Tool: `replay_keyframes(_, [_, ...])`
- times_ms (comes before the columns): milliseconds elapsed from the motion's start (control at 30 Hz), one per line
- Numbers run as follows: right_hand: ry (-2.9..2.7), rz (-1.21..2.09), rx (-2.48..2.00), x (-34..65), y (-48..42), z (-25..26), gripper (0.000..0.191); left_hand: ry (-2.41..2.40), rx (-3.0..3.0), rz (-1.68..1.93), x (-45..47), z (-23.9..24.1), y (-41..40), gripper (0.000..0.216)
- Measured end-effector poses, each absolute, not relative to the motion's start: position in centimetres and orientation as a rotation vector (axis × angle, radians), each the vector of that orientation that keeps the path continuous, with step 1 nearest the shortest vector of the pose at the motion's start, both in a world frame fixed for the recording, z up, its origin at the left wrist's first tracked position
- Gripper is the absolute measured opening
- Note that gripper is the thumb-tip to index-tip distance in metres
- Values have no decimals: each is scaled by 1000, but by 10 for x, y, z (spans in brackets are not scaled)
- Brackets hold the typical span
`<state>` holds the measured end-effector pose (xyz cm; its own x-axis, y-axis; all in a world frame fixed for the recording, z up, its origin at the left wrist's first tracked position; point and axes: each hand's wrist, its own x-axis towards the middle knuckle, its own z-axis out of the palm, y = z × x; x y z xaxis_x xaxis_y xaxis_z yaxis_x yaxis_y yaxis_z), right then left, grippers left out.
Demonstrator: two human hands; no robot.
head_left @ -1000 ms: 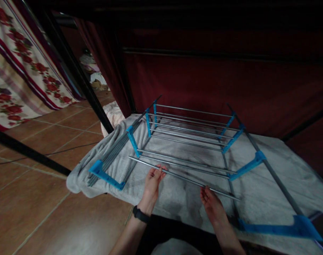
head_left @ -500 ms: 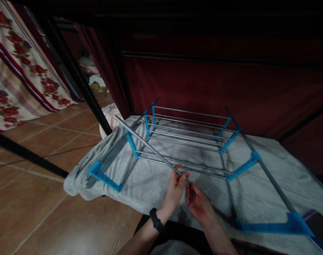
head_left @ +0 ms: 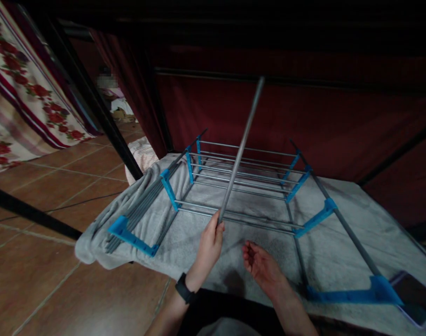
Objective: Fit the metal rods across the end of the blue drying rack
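Note:
My left hand (head_left: 210,242) grips the lower end of a loose grey metal rod (head_left: 240,147), which stands nearly upright and leans away to the right. A black watch sits on that wrist. My right hand (head_left: 260,263) hovers just right of it, palm up, fingers loosely apart and holding nothing. Both hands are at the near edge of a folding drying rack (head_left: 241,179) with grey rods and blue plastic joints, lying flat on a grey towel (head_left: 339,261).
A folded rack wing with a blue end piece (head_left: 129,233) lies at the towel's left edge. Brown floor tiles (head_left: 41,275) spread to the left. Black bed-frame posts (head_left: 94,107), a dark red curtain (head_left: 304,112) and floral fabric (head_left: 20,93) surround the spot. A phone (head_left: 414,294) lies at right.
The loose rod went from lying across the rack to standing nearly upright. My right hand let go of it and opened; my left hand keeps hold of its lower end.

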<state>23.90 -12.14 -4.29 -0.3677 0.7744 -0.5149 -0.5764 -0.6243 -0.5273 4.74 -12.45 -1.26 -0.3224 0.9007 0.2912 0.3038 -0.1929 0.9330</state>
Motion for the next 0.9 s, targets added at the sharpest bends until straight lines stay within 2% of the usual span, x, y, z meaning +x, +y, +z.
replay_keyframes(200, [-328,1975,-994,251,-113,-43,18,1715,1562,1446,26,-40,-138,34])
replay_keyframes(467, [-459,1865,-1008,245,-109,-46,23,1847,1740,1248,1,-72,-173,30])
replay_keyframes(700, [-494,1785,-1025,234,-103,-38,36,1903,1869,1120,-19,-97,-205,32])
replay_keyframes(900, [-486,1740,-973,232,-101,-37,37,1873,1910,1103,-25,-113,-223,36])
